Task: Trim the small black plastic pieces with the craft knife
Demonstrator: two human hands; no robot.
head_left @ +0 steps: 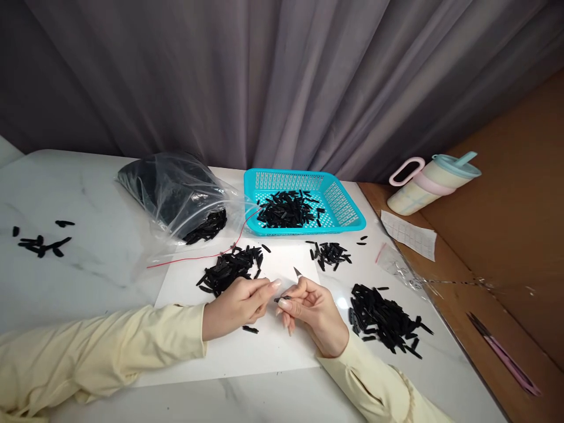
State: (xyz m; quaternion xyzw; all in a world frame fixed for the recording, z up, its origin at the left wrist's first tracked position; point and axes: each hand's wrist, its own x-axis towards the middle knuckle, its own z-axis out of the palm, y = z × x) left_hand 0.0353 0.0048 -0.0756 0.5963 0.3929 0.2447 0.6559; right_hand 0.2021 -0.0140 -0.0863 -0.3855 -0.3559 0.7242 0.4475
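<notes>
— What's in the hands?
— A small black piece (282,298), thin and oblong, lying roughly level between the fingertips of the left hand (240,305) and right hand (311,308), just above the white sheet (247,352).
— And the metal bit?
— A blade (298,272), slim and silvery, its tip sticking up out of the right hand, tilted up and to the left.
— Any other pieces close by?
— One black piece (250,329) lies flat on the sheet just under the left hand. A pile (229,270) of the same black pieces sits on the sheet's far edge, just beyond the left hand's fingers. Whether the held piece is cut, I can't tell.
</notes>
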